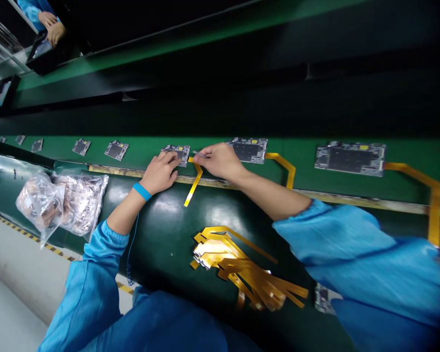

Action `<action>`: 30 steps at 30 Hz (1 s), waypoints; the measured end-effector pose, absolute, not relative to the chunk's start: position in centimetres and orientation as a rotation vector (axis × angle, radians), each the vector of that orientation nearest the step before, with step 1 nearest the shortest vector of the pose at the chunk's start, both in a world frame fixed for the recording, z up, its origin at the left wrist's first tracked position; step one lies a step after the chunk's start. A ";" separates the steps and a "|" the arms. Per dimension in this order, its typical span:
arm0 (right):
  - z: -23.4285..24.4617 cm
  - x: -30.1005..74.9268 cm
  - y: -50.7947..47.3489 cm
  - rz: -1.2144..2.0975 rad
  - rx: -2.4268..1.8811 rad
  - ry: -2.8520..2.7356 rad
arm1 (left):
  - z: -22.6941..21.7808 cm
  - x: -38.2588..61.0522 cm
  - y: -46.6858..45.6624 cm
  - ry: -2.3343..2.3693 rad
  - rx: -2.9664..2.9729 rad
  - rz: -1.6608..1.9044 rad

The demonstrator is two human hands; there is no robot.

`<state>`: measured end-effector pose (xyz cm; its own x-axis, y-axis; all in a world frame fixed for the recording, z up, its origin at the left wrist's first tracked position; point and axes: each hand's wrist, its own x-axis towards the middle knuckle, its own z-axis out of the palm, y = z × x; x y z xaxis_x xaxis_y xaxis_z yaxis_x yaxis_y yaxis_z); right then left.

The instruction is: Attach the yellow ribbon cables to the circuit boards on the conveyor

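Left hand (159, 172) rests loosely open on a rectangular, component-studded board (184, 154) lying on the smooth green belt (141, 150) – right hand (222, 160) pinches a slim grey tool (200, 154) by the bent, glossy amber strip (193, 187)

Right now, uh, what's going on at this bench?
A person's left hand rests its fingers on a circuit board. The right hand holds a thin grey tool near that board's right edge, where a gold ribbon cable bends down toward the person. The next two boards to the right have similar cables beside them; the boards to the left show none. A pile of gold cables lies in front.
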<state>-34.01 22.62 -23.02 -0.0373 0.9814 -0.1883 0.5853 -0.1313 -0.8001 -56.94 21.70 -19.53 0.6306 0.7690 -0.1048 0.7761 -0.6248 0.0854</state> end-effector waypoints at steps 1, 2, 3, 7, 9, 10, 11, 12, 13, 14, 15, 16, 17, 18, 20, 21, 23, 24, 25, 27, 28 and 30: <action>-23.0 -33.9 22.6 1.045 -1.756 -1.655 | -19.5 -56.9 21.6 1.291 2.732 -0.093; -23.0 -33.8 22.6 1.042 -1.762 -1.661 | -19.5 -56.8 21.5 1.284 2.738 -0.098; -23.0 -33.7 22.7 1.043 -1.767 -1.665 | -19.5 -56.8 21.5 1.278 2.741 -0.104; -22.8 -33.5 23.0 1.074 -1.786 -1.687 | -19.4 -56.6 21.2 1.260 2.743 -0.142; -22.6 -33.4 23.3 1.080 -1.804 -1.707 | -19.4 -56.4 21.2 1.259 2.743 -0.164; -22.5 -33.4 23.5 1.077 -1.815 -1.721 | -19.4 -56.4 21.1 1.254 2.746 -0.174; -22.4 -33.3 23.6 1.071 -1.828 -1.738 | -19.4 -56.3 21.1 1.247 2.750 -0.180; -22.2 -33.3 23.7 1.063 -1.841 -1.755 | -19.4 -56.3 21.1 1.237 2.757 -0.185; -22.0 -33.3 23.8 1.056 -1.852 -1.771 | -19.4 -56.2 21.0 1.225 2.766 -0.190; -21.8 -33.3 23.9 1.049 -1.861 -1.786 | -19.5 -56.2 21.0 1.216 2.775 -0.197; -21.7 -33.3 23.9 1.041 -1.869 -1.797 | -19.5 -56.1 21.0 1.209 2.783 -0.207; -21.5 -33.3 23.9 1.035 -1.878 -1.804 | -19.5 -56.0 20.9 1.204 2.793 -0.219; -21.4 -33.3 23.9 1.031 -1.887 -1.807 | -19.5 -55.9 20.9 1.196 2.804 -0.231; -21.3 -33.3 23.9 1.031 -1.894 -1.808 | -19.6 -55.8 20.9 1.184 2.816 -0.240; -21.3 -33.2 23.8 1.033 -1.905 -1.808 | -19.5 -55.6 20.8 1.160 2.845 -0.249; -21.3 -33.1 23.7 1.032 -1.907 -1.813 | -19.5 -55.4 20.8 1.150 2.858 -0.256; -21.5 -32.9 23.5 1.007 -1.904 -1.842 | -19.4 -55.1 20.7 1.145 2.879 -0.287; -21.6 -32.8 23.4 0.979 -1.897 -1.871 | -19.3 -54.9 20.7 1.149 2.888 -0.309; -21.7 -32.6 23.3 0.941 -1.890 -1.908 | -19.3 -54.8 20.6 1.153 2.897 -0.332; -21.7 -32.3 22.9 0.842 -1.880 -1.991 | -19.3 -54.5 20.5 1.157 2.920 -0.368; -21.7 -32.2 22.8 0.789 -1.883 -2.030 | -19.4 -54.4 20.5 1.156 2.932 -0.380; -21.5 -32.1 22.5 0.694 -1.900 -2.089 | -19.4 -54.1 20.4 1.155 2.951 -0.399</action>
<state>-32.06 22.53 -21.54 -0.1304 0.9813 -0.1415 0.8707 0.0451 -0.4898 -54.14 20.44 -19.43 0.7075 0.6742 -0.2119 0.6612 -0.7373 -0.1386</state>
